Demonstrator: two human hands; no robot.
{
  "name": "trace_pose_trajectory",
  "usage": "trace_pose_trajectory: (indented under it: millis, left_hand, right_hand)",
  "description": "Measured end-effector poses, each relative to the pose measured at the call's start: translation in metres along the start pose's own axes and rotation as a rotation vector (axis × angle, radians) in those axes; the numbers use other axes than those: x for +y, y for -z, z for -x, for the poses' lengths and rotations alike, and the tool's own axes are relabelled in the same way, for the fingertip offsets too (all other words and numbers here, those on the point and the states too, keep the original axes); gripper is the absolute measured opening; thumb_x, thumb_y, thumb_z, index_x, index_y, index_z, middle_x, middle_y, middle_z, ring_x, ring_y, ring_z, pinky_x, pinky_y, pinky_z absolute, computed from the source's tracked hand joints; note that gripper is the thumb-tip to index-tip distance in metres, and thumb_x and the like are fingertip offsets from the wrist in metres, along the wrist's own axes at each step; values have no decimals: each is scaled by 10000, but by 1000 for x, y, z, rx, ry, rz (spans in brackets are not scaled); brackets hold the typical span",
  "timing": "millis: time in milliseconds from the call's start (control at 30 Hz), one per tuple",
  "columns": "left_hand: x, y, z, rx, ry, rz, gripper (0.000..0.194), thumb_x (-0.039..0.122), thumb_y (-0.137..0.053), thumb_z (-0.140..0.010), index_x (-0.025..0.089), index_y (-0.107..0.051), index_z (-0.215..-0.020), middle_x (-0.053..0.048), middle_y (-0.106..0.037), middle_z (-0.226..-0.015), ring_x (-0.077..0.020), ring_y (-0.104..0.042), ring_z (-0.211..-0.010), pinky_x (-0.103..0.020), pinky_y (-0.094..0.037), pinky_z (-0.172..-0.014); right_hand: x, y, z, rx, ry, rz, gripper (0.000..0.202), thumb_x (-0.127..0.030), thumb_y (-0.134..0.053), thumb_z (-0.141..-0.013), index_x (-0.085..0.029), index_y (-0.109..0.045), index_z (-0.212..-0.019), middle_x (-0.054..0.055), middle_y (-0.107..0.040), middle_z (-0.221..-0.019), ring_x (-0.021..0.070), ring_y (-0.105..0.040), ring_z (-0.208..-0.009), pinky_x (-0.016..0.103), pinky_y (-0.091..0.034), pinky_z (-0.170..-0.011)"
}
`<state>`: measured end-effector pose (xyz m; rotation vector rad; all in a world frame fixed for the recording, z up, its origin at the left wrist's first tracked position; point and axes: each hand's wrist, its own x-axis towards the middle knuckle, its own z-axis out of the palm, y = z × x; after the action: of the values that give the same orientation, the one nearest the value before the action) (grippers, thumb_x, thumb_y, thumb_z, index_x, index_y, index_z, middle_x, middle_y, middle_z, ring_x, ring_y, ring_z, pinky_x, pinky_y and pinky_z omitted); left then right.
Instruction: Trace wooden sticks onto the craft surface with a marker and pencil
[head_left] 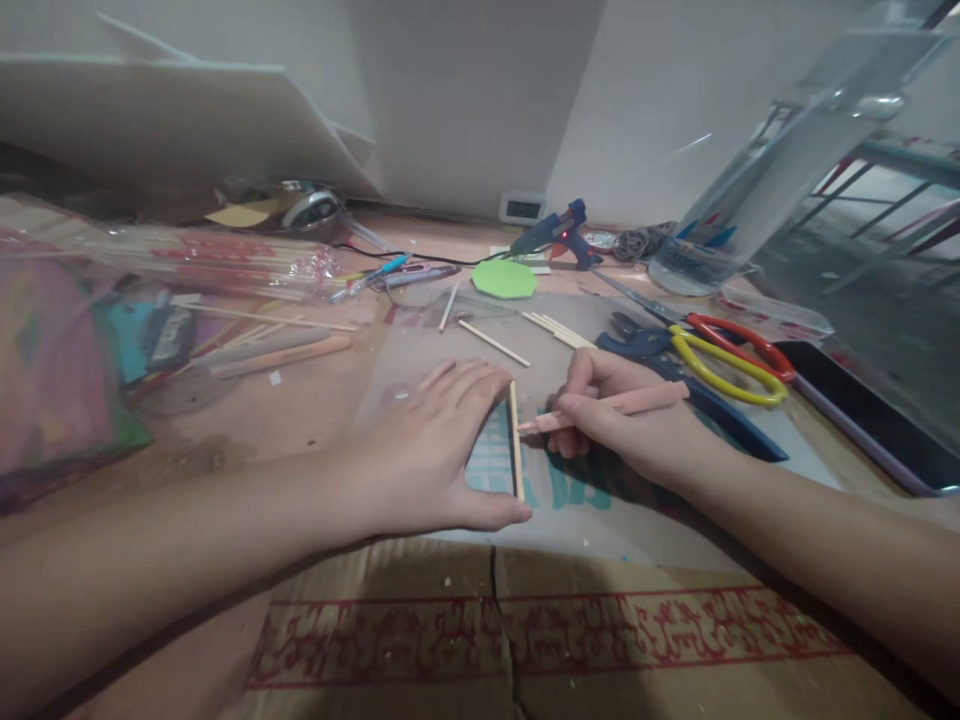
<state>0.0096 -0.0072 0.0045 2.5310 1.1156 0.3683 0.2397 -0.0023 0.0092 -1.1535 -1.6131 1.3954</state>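
Between the thumb and forefinger of my left hand [435, 440], a thin wooden stick [516, 445] is held at its two ends over a pale sheet [450, 535] with teal print. My right hand [622, 410] is closed around a pink pen [637, 400], whose tip touches or nearly touches the middle of the stick. Further back lie a loose stick [493, 343], a short one [449, 305] and several more sticks [559, 330] beside my right hand. A light green octagon [504, 279] rests behind them.
To the right are red-and-yellow-handled scissors [731, 365], blue-handled pliers [739, 425], a phone [870, 415] and a tall clear container [780, 170]. A glue gun [559, 235] with a lit red light stands at the back. Bagged sticks [225, 260] and pens crowd the left.
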Motion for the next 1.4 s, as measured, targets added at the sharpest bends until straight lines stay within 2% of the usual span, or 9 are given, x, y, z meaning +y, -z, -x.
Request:
trace_pose_trajectory:
  millis: [133,233,433,633,833,1033,1267,1400]
  left_hand:
    - [-1,-2,1,3,30,29,971,650,-770,-704,141,-428,-1457,-239,-445,-1547,-464,-362,-1475,-681,-300,-1194]
    - [-1,-2,1,12,3,31,956,656,-767,-711,136,-436,-1441,-242,-462,-1530,-447,-385,-1465,-668,-284,-1208]
    - [-2,-2,1,7,-5,-6,981,685,-747,-728,86,-431,-1437,-258,-462,-1521,-439,-395,-1459,-639,-281,-1223]
    - [-2,-1,2,11,15,11,977,683,-758,-704,134,-429,-1442,-235,-452,-1537,-457,-374,-1467,-664,-304,-1201]
    - [0,-1,1,-13,49,25,1004,655,-779,-702,99,-414,-1454,-254,-443,-1540,-464,-363,-1470,-660,-315,-1196]
    - [-3,-3,1,50,-10,33,953,674,-781,-696,127,-457,-1405,-227,-493,-1493,-440,-422,-1420,-623,-385,-1153]
    - [-3,-3,2,56,-9,15,943,649,-795,-692,101,-466,-1386,-232,-497,-1478,-434,-427,-1412,-583,-405,-1139]
    - [-2,-3,2,74,-6,7,952,635,-806,-682,91,-462,-1384,-241,-500,-1471,-429,-445,-1394,-574,-423,-1121]
  right_hand:
    - [-3,-1,2,-53,-26,20,265,-291,-668,-915,-234,-469,-750,-32,-677,-565,123,-651,-524,214,-495,-516]
    - [-2,0,4,-91,-47,52,275,-298,-678,-907,-234,-471,-736,-28,-676,-555,131,-662,-524,206,-481,-495]
    - [-3,1,4,-63,-22,34,246,-288,-657,-933,-235,-482,-769,-35,-695,-588,128,-684,-572,194,-485,-519]
    - [-10,-2,6,-146,-61,45,302,-287,-737,-853,-232,-478,-709,-22,-681,-548,152,-712,-572,201,-497,-504]
    - [-3,1,6,-118,-42,22,268,-333,-674,-940,-228,-492,-774,-9,-719,-614,120,-684,-572,178,-469,-495]
    - [-12,-2,8,-162,-83,87,329,-328,-762,-832,-229,-476,-702,-8,-690,-562,141,-694,-561,199,-506,-500]
    - [-9,-1,8,-113,-25,70,267,-297,-687,-919,-232,-483,-760,-20,-715,-604,111,-672,-551,182,-492,-501]
    - [-11,-1,10,-144,-65,98,265,-262,-697,-893,-225,-488,-734,0,-726,-611,121,-695,-578,177,-506,-505]
